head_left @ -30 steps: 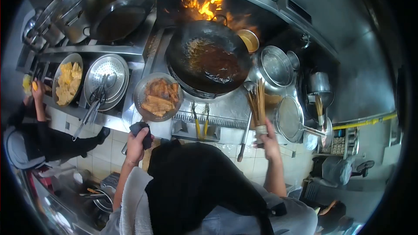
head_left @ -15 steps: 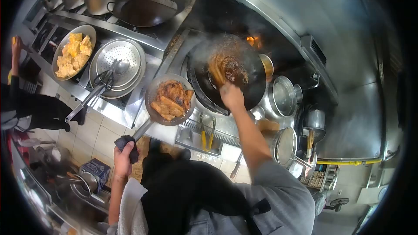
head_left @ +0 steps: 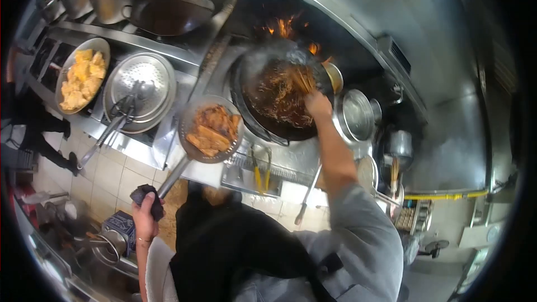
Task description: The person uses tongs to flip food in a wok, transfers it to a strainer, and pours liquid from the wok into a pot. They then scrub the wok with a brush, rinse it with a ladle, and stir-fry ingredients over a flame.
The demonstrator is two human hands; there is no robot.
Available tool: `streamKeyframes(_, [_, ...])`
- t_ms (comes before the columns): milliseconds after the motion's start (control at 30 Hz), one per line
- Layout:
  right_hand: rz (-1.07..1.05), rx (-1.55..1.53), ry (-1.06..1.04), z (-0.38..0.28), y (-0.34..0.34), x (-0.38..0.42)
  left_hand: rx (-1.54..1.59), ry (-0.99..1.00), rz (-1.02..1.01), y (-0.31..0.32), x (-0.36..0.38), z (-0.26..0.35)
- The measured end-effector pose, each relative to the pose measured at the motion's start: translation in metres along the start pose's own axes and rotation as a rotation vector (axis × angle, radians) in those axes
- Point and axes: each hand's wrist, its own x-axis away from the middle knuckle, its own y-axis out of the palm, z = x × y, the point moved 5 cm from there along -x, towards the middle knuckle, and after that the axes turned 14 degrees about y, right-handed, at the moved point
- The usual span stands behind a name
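Note:
My left hand (head_left: 146,216) is wrapped round a dark cloth (head_left: 151,200) on the handle of a perforated strainer ladle (head_left: 184,159). Browned meat pieces (head_left: 211,131) lie in its bowl, left of the wok. My right hand (head_left: 318,105) is closed round a bamboo brush (head_left: 302,80), whose bristles are inside the large black wok (head_left: 241,92). Dark liquid with light streaks (head_left: 274,95) covers the wok's bottom, and steam rises from it.
Flames (head_left: 284,27) rise behind the wok. Metal pots (head_left: 358,114) stand to its right, yellow-handled tongs (head_left: 261,176) in front. Leftward are stacked strainers (head_left: 140,86) and a dish of yellowish chunks (head_left: 83,78). Another person (head_left: 42,128) stands at the far left.
My right hand has moved the brush rightward across the wok. The liquid has spread wider, and the flames behind are larger. The view has shifted slightly; my left hand still holds the ladle.

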Motion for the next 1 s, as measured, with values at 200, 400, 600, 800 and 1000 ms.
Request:
streamKeyframes(200, [-0.098,0.165,-0.120,-0.015,0.031,0.086,-0.087,-0.015,0.082,-0.060,-0.006,-0.024])
streamKeyframes(400, [0.001,-0.348,0.278,-0.045,0.013,0.007,-0.105,0.045,0.140,-0.093,-0.006,-0.015])
streamKeyframes(600, [-0.124,-0.170,-0.108,-0.068,-0.005,0.136,-0.131,0.159,0.065,-0.068,-0.012,0.029])
streamKeyframes(800, [-0.136,0.139,0.088,0.040,-0.036,0.038,-0.542,0.478,-0.483,0.060,-0.094,0.106])
streamKeyframes(1000, [-0.137,0.040,-0.020,-0.042,0.012,0.105,-0.743,0.863,-0.656,0.225,-0.152,0.092])
